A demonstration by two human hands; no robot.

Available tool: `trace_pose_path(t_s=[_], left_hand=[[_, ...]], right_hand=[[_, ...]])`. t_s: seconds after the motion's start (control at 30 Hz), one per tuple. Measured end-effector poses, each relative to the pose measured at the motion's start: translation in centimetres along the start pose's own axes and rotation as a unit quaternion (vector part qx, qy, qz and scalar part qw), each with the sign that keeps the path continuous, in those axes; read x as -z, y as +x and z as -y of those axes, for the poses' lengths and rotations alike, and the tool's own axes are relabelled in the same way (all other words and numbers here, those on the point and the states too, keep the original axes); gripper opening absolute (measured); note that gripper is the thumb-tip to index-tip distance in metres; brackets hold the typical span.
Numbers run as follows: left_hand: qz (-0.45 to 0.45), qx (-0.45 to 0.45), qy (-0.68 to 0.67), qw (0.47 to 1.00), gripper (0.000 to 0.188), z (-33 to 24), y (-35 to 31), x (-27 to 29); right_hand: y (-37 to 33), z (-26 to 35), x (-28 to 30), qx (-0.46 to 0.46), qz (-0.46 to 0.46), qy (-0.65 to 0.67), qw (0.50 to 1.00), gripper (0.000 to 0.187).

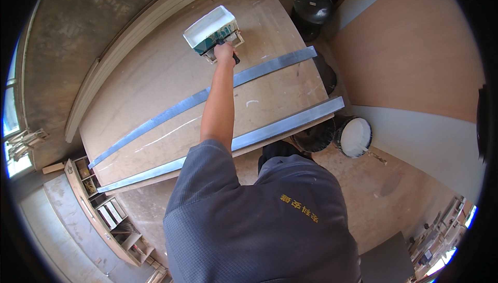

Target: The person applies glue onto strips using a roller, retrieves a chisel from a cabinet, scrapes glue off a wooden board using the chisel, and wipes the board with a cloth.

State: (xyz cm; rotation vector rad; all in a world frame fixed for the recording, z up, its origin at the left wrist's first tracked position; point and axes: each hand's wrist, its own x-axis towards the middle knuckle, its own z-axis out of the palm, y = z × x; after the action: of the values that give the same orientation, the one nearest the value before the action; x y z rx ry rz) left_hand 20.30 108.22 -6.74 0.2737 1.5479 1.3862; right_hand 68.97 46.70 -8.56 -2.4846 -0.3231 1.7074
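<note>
Dial laid over the middle of the scene, 12 straight ahead of the person. Left arm (218, 109) extended almost straight toward 11–12, crossing over both metal strips; bare below a short grey sleeve (199, 171). Left hand (224, 53) back-up, fingers clamped round the black handle (236, 58) of a box-shaped tool (210, 28), white and green, white inside, which sits beyond the hand, also at 11–12. Whether it touches the surface: cannot tell. Right hand out of view; its fingers cannot be told. Writing: a short row of yellow characters (299, 208) on the grey shirt (259, 236); a small pale label (312, 3) on a black rounded object (306, 13) at 1, too small to read. Surface (171, 96): brown, marked with pale streaks. Far strip (275, 64) runs from 8–9 to 1–2; near strip (288, 124) lies along the near edge. Long pale mouldings (129, 42) border the far side from 9 toward 12. Room: bucket (355, 137) with white contents at 3, brown panel (415, 50) at 2, open shelving (111, 215) at 8, bright window (10, 112) at 9.
</note>
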Motion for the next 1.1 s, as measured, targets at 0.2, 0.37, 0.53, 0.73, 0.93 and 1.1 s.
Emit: trace_pose_path(t_s=[0.2, 0.37, 0.53, 0.73, 0.93, 1.1], left_hand=[[0.030, 0.041, -0.006, 0.999, 0.013, 0.4, 1.3, 1.1], [0.050, 0.073, -0.028, 0.996, 0.013, 0.4, 1.0, 2.3], [0.105, 0.115, -0.117, 0.981, 0.033, 2.3, -0.5, 5.7], [0.138, 0.101, -0.164, 0.972, 0.058, 4.7, -10.0, 12.2], [0.150, 0.087, -0.081, 0.981, 0.045, 8.3, -28.4, 23.7], [0.079, 0.204, 0.044, 0.975, 0.028, 17.5, -40.6, 40.6]], right_hand=[[-0.8, -0.5, 0.0, 0.006, -0.001, -0.009, 1.000, 0.017], [-1.0, -0.7, 0.4, 0.015, -0.001, -0.019, 1.000, 0.016], [-0.5, -1.0, 1.2, 0.039, 0.009, -0.043, 0.998, 0.016], [3.2, -3.4, 3.3, 0.123, 0.047, -0.134, 0.982, 0.016], [10.0, -7.4, 8.1, 0.408, 0.083, -0.332, 0.846, 0.015], [9.1, -0.2, 7.1, 0.039, 0.107, -0.183, 0.976, 0.014]])
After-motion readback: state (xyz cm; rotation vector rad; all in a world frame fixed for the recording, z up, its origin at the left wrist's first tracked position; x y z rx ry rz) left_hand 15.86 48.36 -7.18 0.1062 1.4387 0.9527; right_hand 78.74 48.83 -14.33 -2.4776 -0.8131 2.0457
